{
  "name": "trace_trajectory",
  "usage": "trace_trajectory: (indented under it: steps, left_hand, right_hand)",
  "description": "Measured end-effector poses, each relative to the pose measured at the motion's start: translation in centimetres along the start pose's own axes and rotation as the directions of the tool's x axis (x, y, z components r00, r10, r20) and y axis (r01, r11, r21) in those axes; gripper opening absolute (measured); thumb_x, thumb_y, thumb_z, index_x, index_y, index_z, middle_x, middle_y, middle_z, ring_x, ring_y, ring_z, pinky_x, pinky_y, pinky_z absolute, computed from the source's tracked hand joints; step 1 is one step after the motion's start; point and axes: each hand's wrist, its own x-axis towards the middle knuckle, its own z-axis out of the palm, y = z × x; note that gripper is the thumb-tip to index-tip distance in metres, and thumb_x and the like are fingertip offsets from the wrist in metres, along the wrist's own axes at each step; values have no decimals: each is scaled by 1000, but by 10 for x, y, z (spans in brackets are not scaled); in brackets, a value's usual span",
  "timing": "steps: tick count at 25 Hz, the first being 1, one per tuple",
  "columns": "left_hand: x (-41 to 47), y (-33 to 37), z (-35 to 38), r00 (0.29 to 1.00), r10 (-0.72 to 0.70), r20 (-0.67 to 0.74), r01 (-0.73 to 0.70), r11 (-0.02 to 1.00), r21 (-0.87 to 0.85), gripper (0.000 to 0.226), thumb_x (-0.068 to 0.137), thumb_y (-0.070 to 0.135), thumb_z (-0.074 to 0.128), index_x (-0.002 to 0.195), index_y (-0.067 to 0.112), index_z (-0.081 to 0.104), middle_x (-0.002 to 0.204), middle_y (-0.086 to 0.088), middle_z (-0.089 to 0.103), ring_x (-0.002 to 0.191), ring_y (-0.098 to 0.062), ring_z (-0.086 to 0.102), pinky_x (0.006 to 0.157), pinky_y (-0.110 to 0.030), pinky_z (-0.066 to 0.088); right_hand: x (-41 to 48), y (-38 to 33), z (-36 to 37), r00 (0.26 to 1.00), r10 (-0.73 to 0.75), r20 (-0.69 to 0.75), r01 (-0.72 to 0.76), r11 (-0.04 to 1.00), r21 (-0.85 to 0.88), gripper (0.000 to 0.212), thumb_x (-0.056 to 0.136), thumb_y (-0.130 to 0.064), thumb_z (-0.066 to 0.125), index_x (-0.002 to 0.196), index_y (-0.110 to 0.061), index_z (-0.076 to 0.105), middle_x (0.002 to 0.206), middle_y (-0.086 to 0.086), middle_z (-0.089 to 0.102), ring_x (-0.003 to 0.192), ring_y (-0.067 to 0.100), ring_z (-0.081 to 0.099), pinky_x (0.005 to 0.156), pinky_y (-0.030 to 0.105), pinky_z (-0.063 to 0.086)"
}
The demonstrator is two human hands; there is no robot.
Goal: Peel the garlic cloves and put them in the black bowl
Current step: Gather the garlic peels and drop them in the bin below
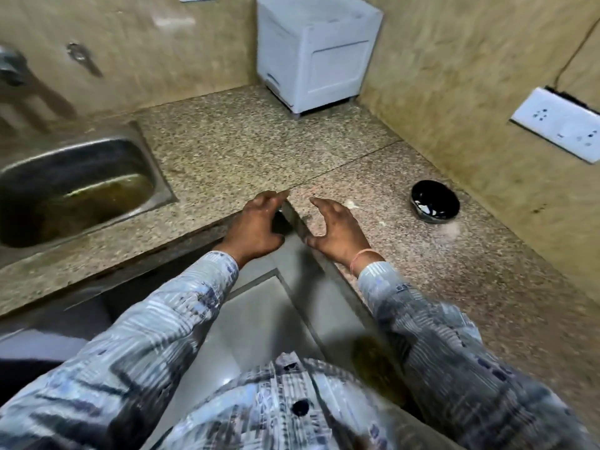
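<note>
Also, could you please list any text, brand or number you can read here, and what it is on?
None is readable.
The white box shows no legible label.
The socket plate has only tiny blurred marks.
The black bowl shows no print.

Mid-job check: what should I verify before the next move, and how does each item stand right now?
1. Left hand free: ok, fingers spread, holding nothing.
2. Right hand free: ok, open above the counter edge.
3. Black bowl upright and unobstructed: ok, it stands on the counter to the right of both hands.
4. Peeled cloves in the bowl: cannot tell; something white lies inside.
5. Garlic to peel in view: cannot tell; only a small pale bit lies on the counter by the right fingertips, and whether it is clove or peel is unclear.
</note>
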Motion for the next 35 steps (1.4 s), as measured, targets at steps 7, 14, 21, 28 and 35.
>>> trace_trajectory:
  steps: [7,14,21,28,35]
  left_hand:
    - [113,99,62,971,180,158,-185,982,22,100,73,26,75,160,34,27,159,-7,37,141,-34,44,113,-41,43]
    - [197,125,110,907,306,289,-315,949,-15,101,69,22,77,158,31,32,149,-11,47,130,-35,52,103,-46,51]
    - [277,91,137,847,342,406,-377,926,8,85,83,19,77,158,24,38,139,-17,54,123,-38,55,101,-38,47]
    - [334,66,155,794,284,537,-392,915,95,82,78,29,80,152,23,45,129,-18,57,116,-40,58,96,-40,51]
    - [348,59,180,764,298,573,-392,919,44,35,75,27,78,108,18,74,106,-8,75,103,-31,69,87,-35,54]
  right_hand:
    - [5,129,-51,975,191,-113,-190,982,16,91,74,-41,84,153,-28,41,150,8,49,137,30,46,114,40,41]
    - [30,194,-52,902,418,-112,-412,908,73,81,82,-30,83,151,-13,46,151,14,49,141,33,42,118,35,32]
    - [83,218,-26,764,645,-6,-638,757,144,52,95,-27,71,144,-19,56,146,13,51,134,32,50,111,35,39]
    - [121,224,7,688,724,-54,-719,690,91,26,95,-14,57,118,-11,67,118,19,61,109,43,62,85,42,52]
    - [138,238,-32,360,882,-304,-719,470,512,13,93,-23,62,93,-16,73,91,11,75,89,33,69,70,30,45]
